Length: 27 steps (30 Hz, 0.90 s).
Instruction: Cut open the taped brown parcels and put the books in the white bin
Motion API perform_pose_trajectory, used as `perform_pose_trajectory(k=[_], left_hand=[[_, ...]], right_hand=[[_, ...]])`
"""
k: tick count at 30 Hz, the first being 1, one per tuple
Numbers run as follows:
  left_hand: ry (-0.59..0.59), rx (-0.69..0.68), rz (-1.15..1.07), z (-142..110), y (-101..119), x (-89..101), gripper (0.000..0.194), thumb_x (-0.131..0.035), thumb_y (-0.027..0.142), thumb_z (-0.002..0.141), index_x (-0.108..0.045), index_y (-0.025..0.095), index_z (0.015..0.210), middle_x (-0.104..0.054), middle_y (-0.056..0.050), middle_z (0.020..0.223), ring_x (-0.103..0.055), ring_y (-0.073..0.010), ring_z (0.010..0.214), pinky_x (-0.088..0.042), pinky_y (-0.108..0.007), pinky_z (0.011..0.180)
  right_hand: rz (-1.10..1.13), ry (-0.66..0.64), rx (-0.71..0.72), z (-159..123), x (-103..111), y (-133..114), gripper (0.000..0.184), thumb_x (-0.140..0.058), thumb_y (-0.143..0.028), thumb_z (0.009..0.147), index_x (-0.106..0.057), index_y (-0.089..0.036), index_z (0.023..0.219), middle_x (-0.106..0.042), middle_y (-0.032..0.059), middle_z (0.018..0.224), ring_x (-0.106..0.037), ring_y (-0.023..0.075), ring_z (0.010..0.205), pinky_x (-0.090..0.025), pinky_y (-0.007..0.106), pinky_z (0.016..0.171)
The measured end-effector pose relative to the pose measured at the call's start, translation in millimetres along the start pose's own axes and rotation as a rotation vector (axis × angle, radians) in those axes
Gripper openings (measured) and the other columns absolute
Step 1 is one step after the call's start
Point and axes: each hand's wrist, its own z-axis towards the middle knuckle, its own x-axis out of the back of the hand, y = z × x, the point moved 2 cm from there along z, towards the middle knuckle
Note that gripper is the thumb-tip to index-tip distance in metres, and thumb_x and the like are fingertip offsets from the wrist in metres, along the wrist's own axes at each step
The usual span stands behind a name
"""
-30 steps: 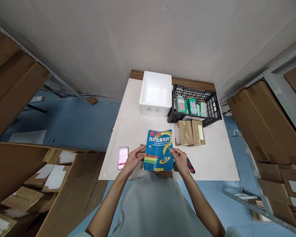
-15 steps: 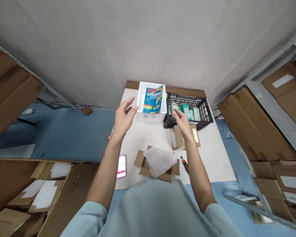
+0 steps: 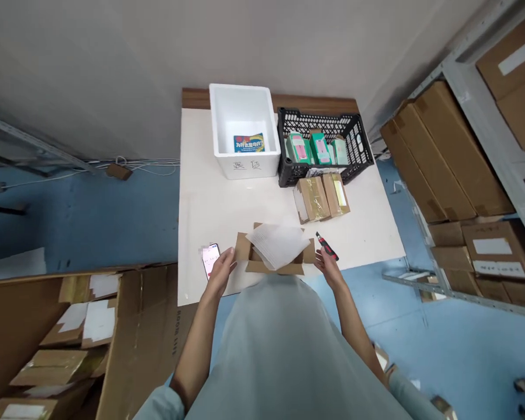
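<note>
Sitting at the near edge of the table [image 3: 227, 210], just below the middle of the frame, an open cardboard box [image 3: 262, 267] has its flaps folded outward, and a white packing sheet [image 3: 276, 245] lies slantwise across its opening, covering much of the inside. The left hand [image 3: 221, 268] is just beside the box's left flap, thumb and fingers loosely curled with a narrow gap and nothing seen between them; whether the fingertips touch the cardboard I cannot tell. The right hand [image 3: 327, 266] is at the right flap, its fingers slightly parted and seemingly empty, contact again unclear. Just above that hand, a red-and-black cutter [image 3: 327, 246] lies aslant on the tabletop, while a phone [image 3: 210, 256] with a lit screen lies beside the left hand. Farther up and to the right, two taped parcels [image 3: 314, 201] stand side by side in front of a black plastic crate [image 3: 292, 177], which holds green-and-pink cartons [image 3: 298, 148]. Left of the crate, at upper centre, a white foam bin [image 3: 250, 170] with black handwriting on its front contains a blue book [image 3: 243, 143], its lower part hidden by the bin's wall. In the lower left of the frame, a large carton [image 3: 146, 332] holds more parcels [image 3: 48, 366]; along the right side, a metal shelf [image 3: 485, 111] carries brown boxes [image 3: 461, 154].
</note>
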Motion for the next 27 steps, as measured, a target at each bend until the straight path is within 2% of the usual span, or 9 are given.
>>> perform_pose_trajectory(k=[2,4,6,11,15,18,21,24,27], left_hand=[[-0.063,0.014,0.027,3.3,7.8,-11.2,0.076,-0.082,0.084,0.089,-0.072,0.025,0.137,-0.061,-0.02,0.17,-0.059,-0.0371,0.158,-0.049,-0.054,0.13],[-0.139,0.002,0.087,1.8,18.8,-21.8,0.079,-0.079,0.087,0.089,-0.073,0.025,0.138,-0.066,-0.02,0.164,-0.062,-0.0364,0.154,-0.051,-0.055,0.128],[-0.19,-0.046,0.154,-6.2,31.5,-28.9,0.081,-0.08,0.089,0.086,-0.074,0.025,0.135,-0.069,-0.019,0.159,-0.063,-0.0365,0.151,-0.052,-0.054,0.127],[-0.302,-0.175,0.244,-37.6,66.5,-44.1,0.077,-0.081,0.09,0.084,-0.075,0.024,0.123,-0.074,-0.014,0.146,-0.067,-0.0326,0.142,-0.058,-0.046,0.119],[-0.444,-0.237,0.32,-53.0,89.6,-77.6,0.068,-0.082,0.085,0.088,-0.074,0.025,0.118,-0.076,-0.011,0.139,-0.069,-0.0301,0.138,-0.058,-0.043,0.119],[-0.605,-0.25,0.398,-60.3,98.2,-121.8,0.067,-0.082,0.082,0.09,-0.074,0.025,0.124,-0.076,-0.011,0.139,-0.07,-0.0288,0.137,-0.058,-0.043,0.12],[-0.769,-0.243,0.469,-70.6,95.9,-178.9,0.07,-0.083,0.084,0.088,-0.074,0.025,0.124,-0.075,-0.011,0.14,-0.069,-0.0294,0.138,-0.059,-0.042,0.118],[-0.931,-0.253,0.545,-88.6,80.6,-243.4,0.072,-0.084,0.085,0.085,-0.075,0.024,0.123,-0.076,-0.011,0.141,-0.067,-0.0307,0.14,-0.06,-0.042,0.117],[-1.089,-0.254,0.62,-114.3,50.6,-308.8,0.072,-0.084,0.083,0.086,-0.074,0.023,0.125,-0.076,-0.013,0.143,-0.068,-0.0325,0.141,-0.058,-0.045,0.12]], right_hand=[[0.042,-0.097,-0.04,-2.2,-20.9,-1.3,0.074,-0.071,-0.09,0.088,-0.086,-0.027,0.123,-0.086,0.0133,0.132,-0.082,0.03,0.124,-0.063,0.051,0.114],[0.039,-0.124,-0.054,-5.5,-35.1,-6.0,0.075,-0.07,-0.089,0.091,-0.085,-0.027,0.13,-0.085,0.0116,0.138,-0.08,0.0298,0.129,-0.059,0.054,0.119],[0.037,-0.124,-0.031,-13.4,-40.2,-10.4,0.074,-0.074,-0.089,0.09,-0.086,-0.028,0.131,-0.082,0.0109,0.146,-0.077,0.0314,0.135,-0.054,0.058,0.126],[0.154,-0.061,0.123,-56.0,-22.8,-16.8,0.073,-0.078,-0.089,0.09,-0.086,-0.034,0.137,-0.078,0.0074,0.153,-0.07,0.0334,0.147,-0.048,0.059,0.132],[0.266,0.025,0.257,-100.4,4.7,-19.4,0.075,-0.074,-0.091,0.092,-0.085,-0.036,0.141,-0.08,0.0042,0.15,-0.071,0.033,0.146,-0.048,0.057,0.133],[0.32,0.14,0.331,-130.7,33.4,-14.2,0.076,-0.072,-0.092,0.092,-0.085,-0.035,0.14,-0.081,0.0034,0.149,-0.071,0.0339,0.145,-0.05,0.055,0.132],[0.384,0.311,0.35,-156.3,69.6,3.3,0.074,-0.072,-0.091,0.093,-0.086,-0.034,0.138,-0.082,0.0036,0.146,-0.071,0.0346,0.145,-0.054,0.053,0.13],[0.456,0.496,0.335,-178.1,109.6,32.1,0.076,-0.071,-0.092,0.093,-0.085,-0.032,0.139,-0.082,0.0046,0.147,-0.069,0.0357,0.148,-0.054,0.052,0.129],[0.484,0.669,0.297,-195.7,151.6,67.4,0.081,-0.067,-0.093,0.095,-0.083,-0.028,0.14,-0.081,0.0071,0.148,-0.067,0.0373,0.15,-0.054,0.053,0.129]])
